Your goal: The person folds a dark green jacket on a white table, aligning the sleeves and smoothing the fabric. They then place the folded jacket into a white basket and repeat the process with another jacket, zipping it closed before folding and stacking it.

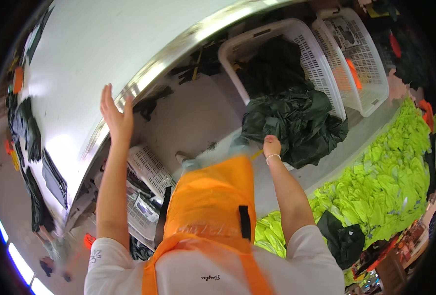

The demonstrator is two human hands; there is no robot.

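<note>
My left hand (117, 117) is raised at the edge of the white table (110, 39), its fingers stretched and holding nothing. On the other side, my right hand (272, 146) is closed at the near edge of a crumpled dark green cloth bundle (296, 123), gripping the thin fabric. That bundle spills over the near end of a white plastic basket (336, 96), where more black cloth (274, 61) lies. A short yellow strip (256, 155) shows beside my right hand; whether it is held too, I cannot tell. I wear an orange apron (213, 191).
Another white basket (375, 86) stands to the right. A large heap of neon yellow garments (375, 182) covers the right side, a black cloth piece (343, 238) on it. White crates (151, 169) sit under the table. Dark cloths (26, 128) hang over its far-left edge; beyond is another person (56, 250).
</note>
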